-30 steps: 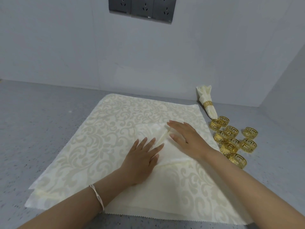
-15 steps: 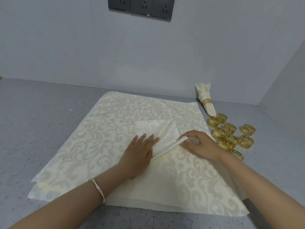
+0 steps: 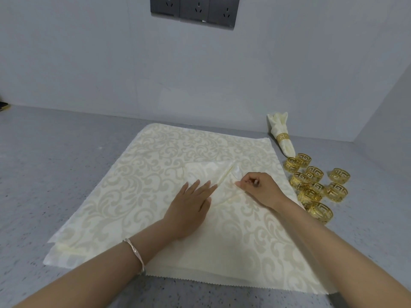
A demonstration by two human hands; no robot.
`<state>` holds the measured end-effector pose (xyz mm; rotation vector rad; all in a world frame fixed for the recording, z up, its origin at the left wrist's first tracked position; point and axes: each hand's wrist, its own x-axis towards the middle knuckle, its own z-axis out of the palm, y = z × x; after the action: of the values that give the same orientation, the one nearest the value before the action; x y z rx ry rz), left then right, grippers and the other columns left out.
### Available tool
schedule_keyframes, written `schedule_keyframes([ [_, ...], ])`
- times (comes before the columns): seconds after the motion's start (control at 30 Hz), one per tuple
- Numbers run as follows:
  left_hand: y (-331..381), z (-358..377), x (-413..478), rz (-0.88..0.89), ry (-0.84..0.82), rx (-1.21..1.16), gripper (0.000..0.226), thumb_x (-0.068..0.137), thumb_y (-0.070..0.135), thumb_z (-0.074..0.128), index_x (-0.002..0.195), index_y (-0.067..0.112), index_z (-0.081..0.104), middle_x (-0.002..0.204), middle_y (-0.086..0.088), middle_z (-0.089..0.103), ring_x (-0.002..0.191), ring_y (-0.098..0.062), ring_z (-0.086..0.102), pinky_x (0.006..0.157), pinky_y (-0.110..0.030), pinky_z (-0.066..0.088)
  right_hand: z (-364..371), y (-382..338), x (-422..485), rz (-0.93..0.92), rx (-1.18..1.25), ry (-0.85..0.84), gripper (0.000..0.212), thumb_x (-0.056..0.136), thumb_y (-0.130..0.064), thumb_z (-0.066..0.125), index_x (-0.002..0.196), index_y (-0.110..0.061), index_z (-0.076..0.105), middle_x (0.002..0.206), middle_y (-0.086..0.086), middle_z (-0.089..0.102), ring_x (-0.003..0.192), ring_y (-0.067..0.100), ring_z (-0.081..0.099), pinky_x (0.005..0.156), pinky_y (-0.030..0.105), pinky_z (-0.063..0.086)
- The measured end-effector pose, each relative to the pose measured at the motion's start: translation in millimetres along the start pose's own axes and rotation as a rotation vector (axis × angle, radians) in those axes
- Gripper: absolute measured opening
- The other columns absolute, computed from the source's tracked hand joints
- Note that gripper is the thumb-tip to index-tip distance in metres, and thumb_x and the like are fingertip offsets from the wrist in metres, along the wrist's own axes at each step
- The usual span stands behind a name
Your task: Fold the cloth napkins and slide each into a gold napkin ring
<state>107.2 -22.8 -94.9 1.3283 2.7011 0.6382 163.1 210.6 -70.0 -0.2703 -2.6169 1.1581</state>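
Right hand (image 3: 258, 188) leftward, napkin (image 3: 200, 172) pinch obscured

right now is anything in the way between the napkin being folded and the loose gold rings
Nothing visible does. The right hand pinches a fold of the top napkin while the left hand presses it flat; the loose gold rings lie beside the right edge of the napkin stack, with only cloth between.

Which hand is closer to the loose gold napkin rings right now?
Right. The right hand pinches the napkin beside the loose gold rings; the left hand lies flat on the napkin, farther off.
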Motion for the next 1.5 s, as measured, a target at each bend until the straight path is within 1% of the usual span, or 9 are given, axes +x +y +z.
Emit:
schedule_keyframes([
  [0.2,-4.0,-23.9,26.5,-0.066,-0.044,-0.088,0.068,0.093,0.03,0.045,0.153,0.024,0.012,0.15,-0.002,0.035,0.139,-0.022,0.029,0.114,-0.034,0.02,-1.2,-0.8,7.8,0.021,-0.104,-0.051,0.026,0.081,-0.03,0.074,0.07,-0.009,0.065,0.064,-0.004,0.053,0.06,0.008,0.043,0.059,0.011,0.036],
  [0.37,-23.7,-38.3,65.4,-0.22,-0.056,-0.002,0.054,0.102,0.041,0.027,0.151,0.018,0.021,0.156,-0.007,0.023,0.143,-0.026,0.018,0.116,-0.036,0.015,-3.0,-6.7,12.8,0.081,-0.175,-0.084,0.025,0.081,-0.033,0.074,0.067,-0.016,0.062,0.066,-0.003,0.056,0.059,0.007,0.045,0.058,0.011,0.037],
  [0.6,-16.5,-56.8,68.6,-0.324,0.054,0.154,0.036,0.103,0.032,0.028,0.111,0.011,0.056,0.105,-0.006,0.061,0.095,-0.025,0.057,0.078,-0.031,0.037,-4.1,-18.5,13.0,0.142,-0.431,0.058,0.028,0.078,-0.045,0.071,0.071,-0.022,0.059,0.085,-0.005,0.066,0.086,0.011,0.056,0.083,0.027,0.026],
  [0.7,-1.3,-64.8,57.0,-0.357,-0.048,0.206,0.033,0.1,0.035,0.039,0.117,0.011,0.053,0.112,-0.005,0.061,0.099,-0.022,0.057,0.078,-0.029,0.04,-3.8,-21.8,11.1,0.183,-0.495,0.12,0.03,0.078,-0.049,0.07,0.085,-0.023,0.057,0.102,-0.003,0.059,0.104,0.016,0.049,0.085,0.028,0.027],
  [0.9,23.3,-59.8,37.8,-0.317,-0.307,-0.032,0.071,0.088,0.038,0.062,0.139,0.004,0.026,0.104,-0.005,0.069,0.089,-0.02,0.066,0.09,-0.036,0.051,7.7,-16.9,4.3,0.335,-0.418,0.134,0.048,0.08,-0.054,0.066,0.11,-0.019,0.052,0.123,0.003,0.052,0.119,0.024,0.043,0.095,0.033,0.034],
  [1.0,24.7,-53.4,33.7,-0.248,-0.277,0.217,0.091,0.089,0.049,0.055,0.15,0.006,0.003,0.129,-0.01,0.056,0.116,-0.023,0.054,0.099,-0.034,0.043,16.5,-14.2,-0.6,0.346,-0.404,0.201,0.052,0.082,-0.054,0.063,0.116,-0.016,0.051,0.125,0.004,0.051,0.12,0.024,0.043,0.098,0.033,0.032],
  [1.07,23.0,-46.9,33.0,-0.099,-0.184,0.374,0.08,0.096,0.044,0.044,0.152,0.012,-0.004,0.153,-0.015,0.022,0.142,-0.029,0.02,0.114,-0.037,0.021,23.8,-11.7,-4.5,0.298,-0.425,0.261,0.047,0.085,-0.051,0.062,0.114,-0.015,0.051,0.121,0.003,0.052,0.118,0.023,0.044,0.099,0.032,0.03],
  [1.17,22.2,-33.5,36.6,0.186,-0.098,0.327,0.057,0.103,0.029,0.026,0.153,0.018,0.002,0.161,-0.005,-0.002,0.147,-0.022,-0.007,0.119,-0.036,-0.006,33.7,-6.0,-8.6,0.147,-0.464,0.361,0.035,0.088,-0.042,0.061,0.107,-0.014,0.054,0.109,0.001,0.056,0.112,0.022,0.048,0.101,0.031,0.027],
  [1.5,13.1,-6.4,36.4,0.227,-0.18,0.232,0.051,0.105,0.03,0.018,0.153,0.02,0.005,0.16,0.009,-0.001,0.147,-0.011,-0.006,0.117,-0.03,-0.009,27.6,-19.9,-34.4,-0.115,-0.328,0.296,0.019,0.094,-0.017,0.055,0.108,-0.011,0.067,0.109,0.0,0.067,0.106,0.016,0.057,0.103,0.03,0.036],
])
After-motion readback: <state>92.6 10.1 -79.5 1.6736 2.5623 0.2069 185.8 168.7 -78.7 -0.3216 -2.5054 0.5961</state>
